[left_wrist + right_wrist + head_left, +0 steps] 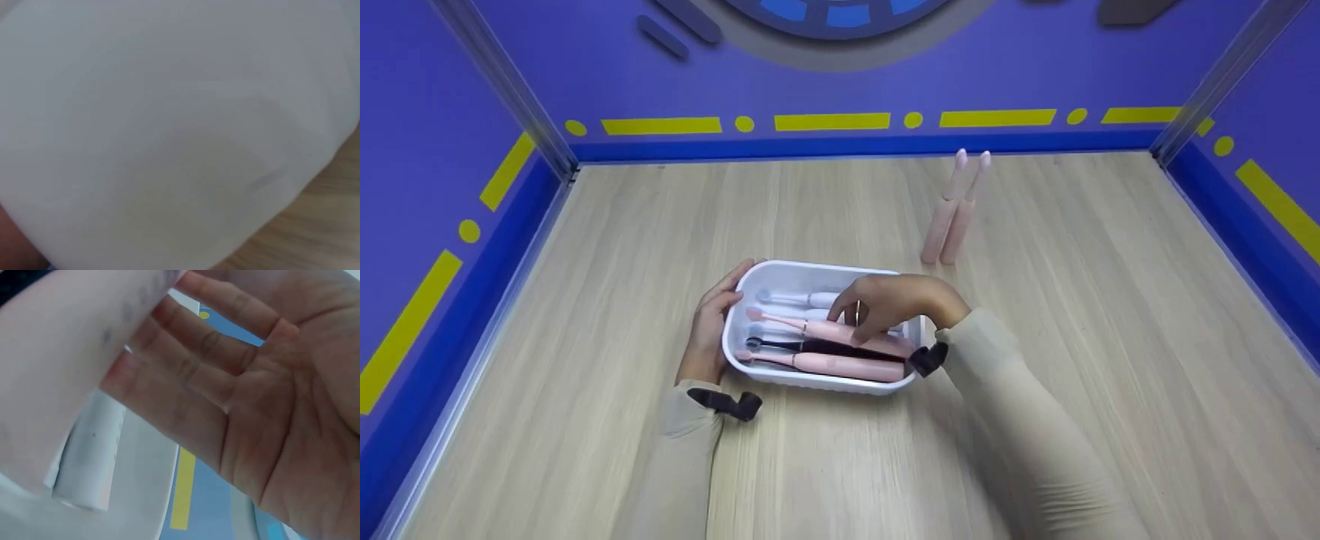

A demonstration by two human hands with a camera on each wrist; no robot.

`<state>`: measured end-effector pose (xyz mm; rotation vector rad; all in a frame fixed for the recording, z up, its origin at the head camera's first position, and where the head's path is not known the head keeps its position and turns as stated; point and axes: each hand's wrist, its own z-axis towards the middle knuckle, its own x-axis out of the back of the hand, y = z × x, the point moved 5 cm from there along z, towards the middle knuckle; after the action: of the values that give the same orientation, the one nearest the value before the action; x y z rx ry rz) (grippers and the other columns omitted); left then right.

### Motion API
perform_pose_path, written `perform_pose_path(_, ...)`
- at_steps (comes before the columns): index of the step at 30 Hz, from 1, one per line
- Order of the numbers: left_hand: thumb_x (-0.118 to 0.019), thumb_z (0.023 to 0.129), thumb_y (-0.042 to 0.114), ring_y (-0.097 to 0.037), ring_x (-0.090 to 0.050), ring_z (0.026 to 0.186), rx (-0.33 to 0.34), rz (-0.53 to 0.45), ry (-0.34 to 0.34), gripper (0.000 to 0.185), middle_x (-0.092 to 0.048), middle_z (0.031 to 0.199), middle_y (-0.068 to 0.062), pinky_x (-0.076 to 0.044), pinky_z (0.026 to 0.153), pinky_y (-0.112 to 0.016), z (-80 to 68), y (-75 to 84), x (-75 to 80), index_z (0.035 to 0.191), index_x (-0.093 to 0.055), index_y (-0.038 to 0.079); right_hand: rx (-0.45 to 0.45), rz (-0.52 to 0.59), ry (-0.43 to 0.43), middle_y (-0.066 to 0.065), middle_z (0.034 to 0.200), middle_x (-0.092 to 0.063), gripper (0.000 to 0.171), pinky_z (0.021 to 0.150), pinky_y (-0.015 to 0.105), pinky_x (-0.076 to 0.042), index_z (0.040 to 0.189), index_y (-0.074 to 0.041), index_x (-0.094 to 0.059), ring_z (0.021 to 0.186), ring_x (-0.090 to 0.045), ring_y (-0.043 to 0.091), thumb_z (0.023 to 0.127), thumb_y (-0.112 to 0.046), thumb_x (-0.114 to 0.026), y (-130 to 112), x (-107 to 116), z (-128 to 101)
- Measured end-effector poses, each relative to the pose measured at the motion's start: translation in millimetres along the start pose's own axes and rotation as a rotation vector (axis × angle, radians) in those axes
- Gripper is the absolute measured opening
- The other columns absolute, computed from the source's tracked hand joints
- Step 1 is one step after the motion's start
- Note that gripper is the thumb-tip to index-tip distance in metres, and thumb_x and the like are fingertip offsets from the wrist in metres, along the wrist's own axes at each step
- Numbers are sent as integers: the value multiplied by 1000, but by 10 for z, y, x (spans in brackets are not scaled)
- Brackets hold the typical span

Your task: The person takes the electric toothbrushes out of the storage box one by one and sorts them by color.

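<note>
My left hand (711,330) lies against the left end of the white tray (750,281), its fingers relaxed and spread along the outer wall; the left wrist view shows only that white wall (169,124) filling the picture, with a corner of the wooden desk (315,230) at lower right; my right hand (894,304) reaches down into the tray from the right, fingers curled over the upper pink toothbrush (810,328), thumb and fingertips closing on its handle; in the right wrist view my palm (281,410) is close to the lens and a pale pink handle (62,371) crosses in front of the fingers (191,377), so the grasp looks light rather than clenched; the tray sits near the middle of the desk (1110,337) and holds several toothbrushes lying lengthwise: a white one (799,298) at the far side, a dark one (780,345) below the pink one I hold, and another pink one (840,366) nearest me; two pink toothbrushes (956,210) stand upright, touching, on the desk beyond the tray's right end.
</note>
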<state>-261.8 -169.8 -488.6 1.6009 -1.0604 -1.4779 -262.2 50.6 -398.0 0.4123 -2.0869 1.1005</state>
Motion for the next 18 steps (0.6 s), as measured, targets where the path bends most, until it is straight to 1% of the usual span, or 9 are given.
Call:
perform_pose_path(3, -29, 92, -1, -18, -24, 146, -3, -16, -2, 55, -32, 156, -9, -15, 121, -31, -2, 6, -1, 147, -35, 0, -13, 47, 9, 9, 95, -69, 39, 63, 18, -49, 120, -7, -65, 73, -60, 8, 81, -7, -69, 9, 14, -26)
perform_pose_path(6, -28, 92, -1, -18, -24, 146, -11, -34, -13, 56, -31, 156, -11, -14, 121, -31, -5, 11, -10, 147, -34, -1, -9, 81, 22, 8, 94, -68, 39, 61, 18, -49, 120, -8, -65, 72, -58, 8, 81, -7, -69, 19, 29, -46)
perform_pose_path(8, -28, 91, -2, -18, -24, 146, -15, -40, -20, 56, -32, 156, -12, -14, 121, -32, -5, 9, -13, 147, -34, -2, 3, 91, 33, 8, 94, -69, 40, 63, 19, -49, 121, -8, -64, 75, -60, 9, 81, -7, -69, 27, 38, -57)
perform_pose_path(13, -28, 91, -2, -18, -24, 146, -24, -17, -21, 56, -33, 155, -11, -14, 121, -32, 3, 4, -8, 146, -35, -1, 28, 60, 60, 8, 97, -70, 41, 70, 21, -50, 122, -9, -64, 89, -62, 14, 82, -9, -69, 28, 70, -83)
perform_pose_path(18, -30, 90, -2, -18, -24, 146, -26, 7, -9, 56, -34, 155, -10, -14, 121, -32, 7, 3, -4, 146, -37, -1, 46, 44, 81, 8, 99, -70, 41, 78, 26, -51, 122, -9, -64, 93, -64, 16, 82, -9, -68, 26, 97, -116)
